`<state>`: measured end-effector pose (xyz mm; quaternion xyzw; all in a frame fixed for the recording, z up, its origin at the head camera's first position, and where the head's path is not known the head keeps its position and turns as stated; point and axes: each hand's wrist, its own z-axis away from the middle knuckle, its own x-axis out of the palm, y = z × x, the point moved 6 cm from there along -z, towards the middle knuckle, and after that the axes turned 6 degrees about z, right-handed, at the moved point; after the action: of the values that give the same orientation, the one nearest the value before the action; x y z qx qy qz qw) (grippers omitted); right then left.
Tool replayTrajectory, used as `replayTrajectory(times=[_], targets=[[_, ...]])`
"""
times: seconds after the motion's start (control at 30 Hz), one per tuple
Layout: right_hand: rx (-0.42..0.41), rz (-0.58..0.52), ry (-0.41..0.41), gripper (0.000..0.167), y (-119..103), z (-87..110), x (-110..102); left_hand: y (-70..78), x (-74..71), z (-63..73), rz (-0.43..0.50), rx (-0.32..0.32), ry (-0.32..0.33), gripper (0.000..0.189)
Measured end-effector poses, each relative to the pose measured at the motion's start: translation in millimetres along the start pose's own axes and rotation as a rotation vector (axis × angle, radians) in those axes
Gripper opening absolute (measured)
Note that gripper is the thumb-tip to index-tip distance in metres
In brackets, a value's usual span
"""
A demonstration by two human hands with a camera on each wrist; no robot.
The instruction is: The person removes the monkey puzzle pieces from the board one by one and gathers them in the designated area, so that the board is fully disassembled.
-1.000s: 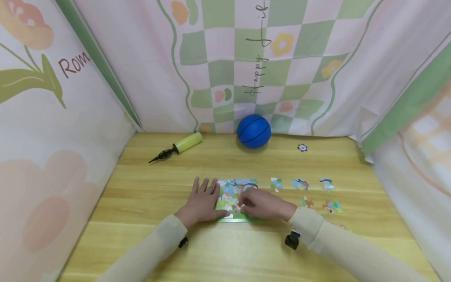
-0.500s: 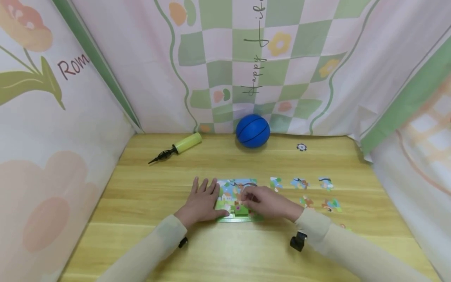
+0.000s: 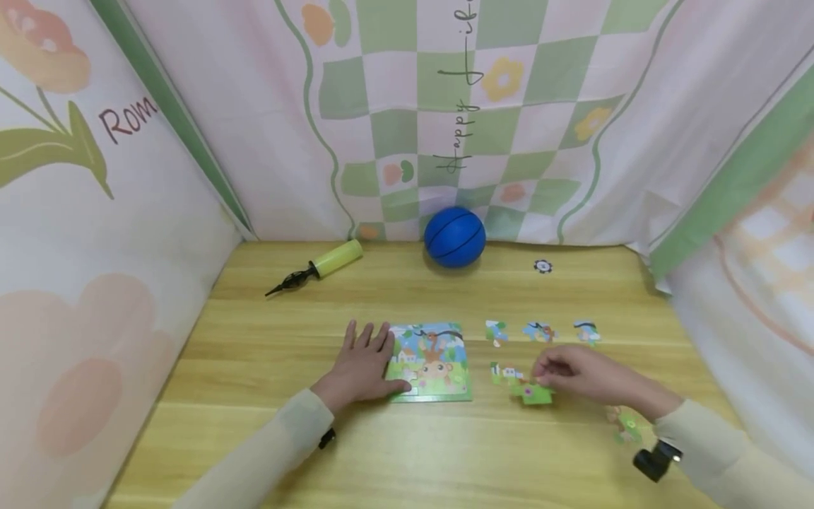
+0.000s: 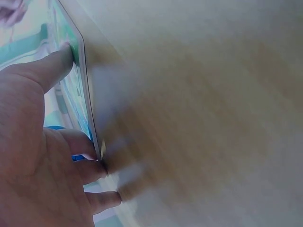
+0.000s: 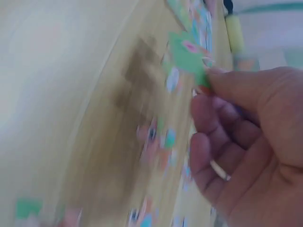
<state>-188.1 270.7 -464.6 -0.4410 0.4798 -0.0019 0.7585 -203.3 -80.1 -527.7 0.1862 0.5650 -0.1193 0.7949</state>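
Observation:
A square puzzle board (image 3: 435, 362) with a monkey picture lies mid-table. My left hand (image 3: 357, 364) rests at its left edge, fingers spread straight and thumb over the lower left corner. In the left wrist view, the thumb (image 4: 57, 66) presses on the board's face. To the right, my right hand (image 3: 588, 375) pinches a green jigsaw piece (image 3: 535, 394) with a pink flower between thumb and fingertips. In the right wrist view that jigsaw piece (image 5: 187, 54) is held above the table. Another jigsaw piece (image 3: 505, 372) with a white house lies just behind it, partly overlapped.
Three jigsaw pieces, one of them with a bird-like figure (image 3: 540, 331), lie in a row behind the right hand. One more piece (image 3: 626, 424) lies near the right wrist. A blue ball (image 3: 454, 237), a yellow hand pump (image 3: 337, 259) and a small round disc (image 3: 543, 266) are at the back.
My right hand has lifted the green jigsaw piece off the board and carried it right, over the loose pieces. The monkey's face on the board is now uncovered. The left hand stays put.

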Motion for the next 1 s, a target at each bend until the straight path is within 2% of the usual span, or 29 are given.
replayTrajectory(times=[0.13, 0.23, 0.53, 0.7, 1.0], targets=[[0.059, -0.089, -0.070, 0.010, 14, 28.3, -2, -0.8, -1.3, -0.3, -0.002, 0.003, 0.007, 0.109], [0.094, -0.155, -0.104, 0.012, 20, 42.4, 2, -0.8, -2.4, -0.9, -0.008, 0.009, 0.013, 0.109], [0.120, -0.227, -0.132, 0.011, 39, 57.1, 16, 0.6, -4.3, 1.6, -0.014, 0.010, 0.008, 0.108], [0.126, -0.183, -0.118, 0.011, 41, 58.8, 15, 0.7, -3.0, 1.0, -0.010, 0.017, 0.011, 0.108], [0.153, -0.090, -0.085, 0.021, 38, 60.0, 8, 1.9, -3.5, 3.2, -0.007, 0.027, 0.009, 0.107]])
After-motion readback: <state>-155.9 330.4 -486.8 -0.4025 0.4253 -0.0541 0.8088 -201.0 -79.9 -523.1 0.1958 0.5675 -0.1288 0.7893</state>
